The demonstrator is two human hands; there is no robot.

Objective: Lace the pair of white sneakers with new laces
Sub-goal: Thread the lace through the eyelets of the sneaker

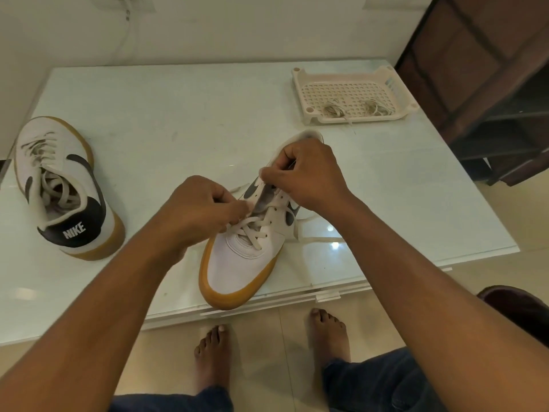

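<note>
Centrally, on the pale glass counter (178, 114), the gum-soled white leather sneaker (237, 264) lies toe toward me, its cream flat lace (256, 230) partly threaded. My left grip (196, 209) pinches the lace beside the tongue; my right grip (309, 173) clasps the sneaker's upper eyelet edge. Left: the laced second sneaker (59, 162). Far right: a cream perforated plastic tray (299, 84) holding two lace bundles (333, 110).

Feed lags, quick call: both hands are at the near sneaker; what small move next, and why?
Probably feed the lace that the left hand pinches through the next free eyelet: on the near sneaker only the lower rows are crossed, and the right hand pinches it higher up.
</note>
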